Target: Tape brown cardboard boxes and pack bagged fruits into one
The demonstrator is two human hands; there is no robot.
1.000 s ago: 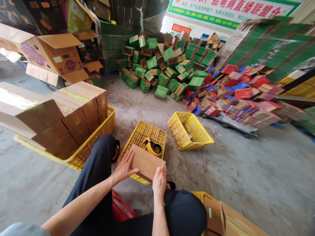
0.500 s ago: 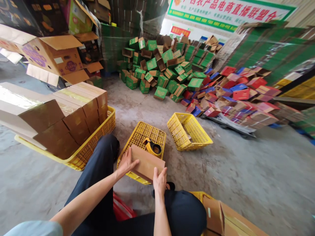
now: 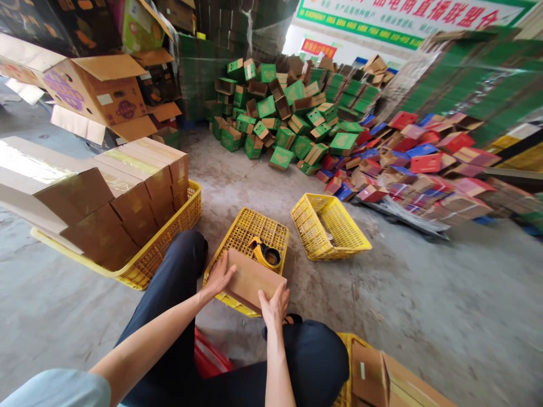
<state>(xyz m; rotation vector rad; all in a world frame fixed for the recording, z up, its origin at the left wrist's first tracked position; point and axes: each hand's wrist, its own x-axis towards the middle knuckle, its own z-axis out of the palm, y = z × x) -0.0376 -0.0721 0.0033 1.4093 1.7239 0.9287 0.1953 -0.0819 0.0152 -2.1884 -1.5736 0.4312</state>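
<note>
A plain brown cardboard box (image 3: 253,281) lies on an upturned yellow crate (image 3: 241,229) between my knees. My left hand (image 3: 218,276) presses against its left end, thumb along the top. At the right end, my right hand (image 3: 275,304) grips the box with the thumb on top and the fingers around the far side. Just beyond the box, a yellow and black tape dispenser (image 3: 266,254) rests on the crate. The undersides of both hands are hidden.
To the left stands a yellow crate (image 3: 159,246) filled with brown boxes (image 3: 91,195). A tilted yellow basket (image 3: 328,229) sits on the floor ahead. By my right knee is another crate with cardboard boxes (image 3: 392,379). Green boxes (image 3: 282,158) and red-blue boxes (image 3: 425,164) lie heaped further back.
The view has shifted slightly. My right thumb has moved a little left on top of the box; both hands remain at its ends.
</note>
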